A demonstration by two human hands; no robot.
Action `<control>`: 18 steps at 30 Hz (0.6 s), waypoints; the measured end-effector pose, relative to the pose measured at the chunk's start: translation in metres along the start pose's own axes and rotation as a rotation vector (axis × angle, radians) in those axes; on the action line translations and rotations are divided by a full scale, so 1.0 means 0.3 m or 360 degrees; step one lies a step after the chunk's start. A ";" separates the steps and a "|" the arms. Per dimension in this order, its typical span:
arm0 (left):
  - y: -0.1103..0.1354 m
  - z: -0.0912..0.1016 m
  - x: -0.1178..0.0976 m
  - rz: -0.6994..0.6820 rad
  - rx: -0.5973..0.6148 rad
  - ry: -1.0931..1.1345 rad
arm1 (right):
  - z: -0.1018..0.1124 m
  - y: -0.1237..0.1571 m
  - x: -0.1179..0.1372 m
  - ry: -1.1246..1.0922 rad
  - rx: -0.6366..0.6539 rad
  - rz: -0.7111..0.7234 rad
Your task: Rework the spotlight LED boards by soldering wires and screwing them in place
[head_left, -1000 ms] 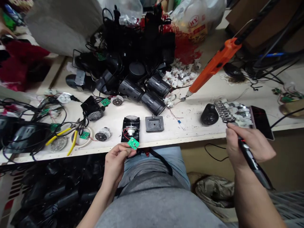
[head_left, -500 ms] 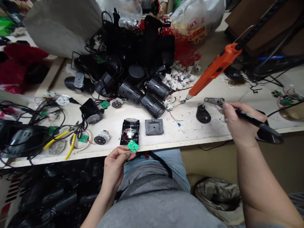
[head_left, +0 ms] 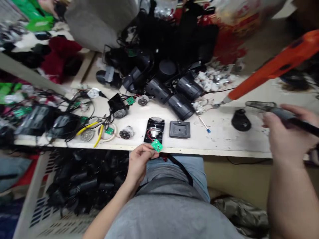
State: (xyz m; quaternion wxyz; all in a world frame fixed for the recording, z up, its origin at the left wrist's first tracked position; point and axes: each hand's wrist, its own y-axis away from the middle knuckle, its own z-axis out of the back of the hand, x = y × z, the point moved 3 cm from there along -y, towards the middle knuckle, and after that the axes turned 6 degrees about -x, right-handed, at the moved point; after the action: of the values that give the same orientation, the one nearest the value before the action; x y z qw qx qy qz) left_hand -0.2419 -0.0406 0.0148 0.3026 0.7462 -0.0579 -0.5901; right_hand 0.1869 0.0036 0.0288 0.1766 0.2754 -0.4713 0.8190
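Note:
My left hand [head_left: 142, 157] pinches a small green circuit board [head_left: 157, 145] at the bench's front edge. Thin red wires run from it into an open black housing [head_left: 150, 132] with a white part inside. A grey rectangular block [head_left: 179, 129] lies to the right of that housing. At the right, my right hand [head_left: 290, 132], blurred, is closed around the dark handle of a soldering iron [head_left: 294, 120]. A wire-coil spring [head_left: 261, 105] is at the iron's front end, so its tip cannot be made out. Left of this hand sits a black teardrop-shaped base [head_left: 241, 120].
An orange tool [head_left: 271, 68] slants down to the bench beside white parts [head_left: 214, 79]. Black cylindrical housings [head_left: 181, 106] pile up behind. Yellow-handled pliers [head_left: 98, 135] and a round motor [head_left: 126, 132] lie left. Below stands a crate [head_left: 37, 212] of black parts.
The view has swung left, so the bench things appear further right. My left hand still holds the circuit board. My right hand still grips the iron, its fingers slightly shifted around the handle.

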 end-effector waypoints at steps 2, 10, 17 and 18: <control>-0.003 0.003 0.002 0.0020 0.0021 0.0019 | -0.030 0.019 -0.048 -0.0211 -0.0212 -0.0203; -0.009 0.021 0.000 -0.0043 0.0003 0.0048 | -0.059 0.133 -0.088 -0.0191 -0.0043 -0.0574; -0.020 0.018 -0.005 -0.0033 0.0019 0.0040 | -0.059 0.161 -0.060 0.0446 0.0365 -0.0243; -0.022 0.019 -0.003 -0.0033 0.0016 0.0039 | -0.074 0.162 -0.050 0.0545 0.0457 -0.0173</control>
State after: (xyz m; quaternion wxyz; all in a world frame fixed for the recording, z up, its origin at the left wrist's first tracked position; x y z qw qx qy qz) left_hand -0.2493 -0.0372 0.0115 0.2932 0.7556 -0.0494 -0.5837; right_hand 0.1657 -0.0015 -0.0223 0.2571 0.1796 -0.2975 0.9018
